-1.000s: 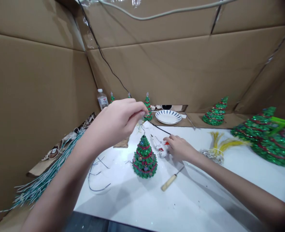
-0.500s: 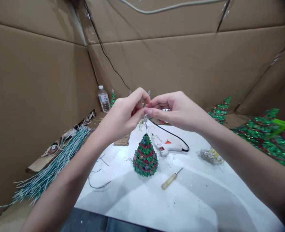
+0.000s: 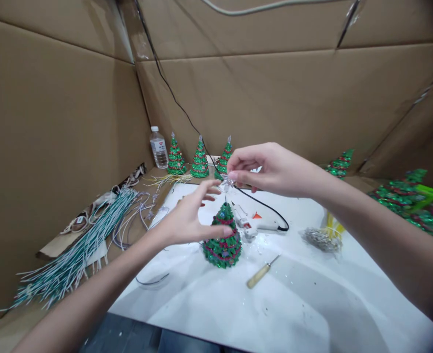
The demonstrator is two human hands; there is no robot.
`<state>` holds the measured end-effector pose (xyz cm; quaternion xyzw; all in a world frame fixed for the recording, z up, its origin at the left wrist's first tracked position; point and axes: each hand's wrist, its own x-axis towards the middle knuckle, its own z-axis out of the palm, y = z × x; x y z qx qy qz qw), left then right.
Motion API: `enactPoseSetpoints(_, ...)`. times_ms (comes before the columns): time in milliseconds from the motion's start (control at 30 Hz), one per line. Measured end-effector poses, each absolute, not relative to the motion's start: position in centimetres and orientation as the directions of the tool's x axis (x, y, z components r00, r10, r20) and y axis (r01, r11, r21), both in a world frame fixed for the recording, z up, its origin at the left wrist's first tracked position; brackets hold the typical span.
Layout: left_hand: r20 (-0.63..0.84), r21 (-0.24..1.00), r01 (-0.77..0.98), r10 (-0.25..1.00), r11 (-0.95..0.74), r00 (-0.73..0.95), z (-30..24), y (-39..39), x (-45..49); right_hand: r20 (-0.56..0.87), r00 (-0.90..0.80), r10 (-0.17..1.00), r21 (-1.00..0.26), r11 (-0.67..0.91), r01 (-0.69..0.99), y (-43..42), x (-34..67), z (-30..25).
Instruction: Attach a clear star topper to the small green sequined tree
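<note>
A small green Christmas tree point(image 3: 222, 250) with red garland stands upright on the white board. Just over its tip, my right hand point(image 3: 262, 166) pinches a clear star topper point(image 3: 227, 183) between thumb and fingertips. A thin wire runs from the star down to the treetop. My left hand point(image 3: 194, 213) is open, fingers apart, at the tree's left side. Its thumb lies across the front of the tree; whether it touches, I cannot tell.
A white glue gun point(image 3: 256, 224) lies behind the tree, its black cord trailing. An awl point(image 3: 263, 271) lies in front, right of the tree. Teal and white wires point(image 3: 87, 240) are heaped left. Finished trees point(image 3: 200, 162) and a water bottle point(image 3: 159, 149) stand behind, near the cardboard wall.
My left hand has let go near the star and dropped down and left to the tree, its fingers spreading. The right hand has come slightly lower, still holding the star.
</note>
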<state>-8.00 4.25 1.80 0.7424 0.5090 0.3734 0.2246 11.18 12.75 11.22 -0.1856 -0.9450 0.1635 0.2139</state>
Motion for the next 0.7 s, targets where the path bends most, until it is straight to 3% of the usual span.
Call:
enactPoseSetpoints(133,0.237,0.706,0.634,0.948,-0.317,0.210,-1.5,4.0,-7.1,0.292,-0.874,0.389,-0.344,0.895,0.284,12.9,11.1,11.2)
enactPoseSetpoints(433,0.298,0.704,0.620,0.936,-0.347,0.186,-4.0,4.6,-5.8,0.348,-0.887,0.304,-0.255,0.941,0.222,13.0,11.3,10.7)
enactPoseSetpoints(700,0.406,0.639,0.650,0.898,-0.412,0.171,-2.3,4.7,-6.0,0.258,-0.910,0.325,-0.409,0.890,0.202,13.0,11.9,10.8)
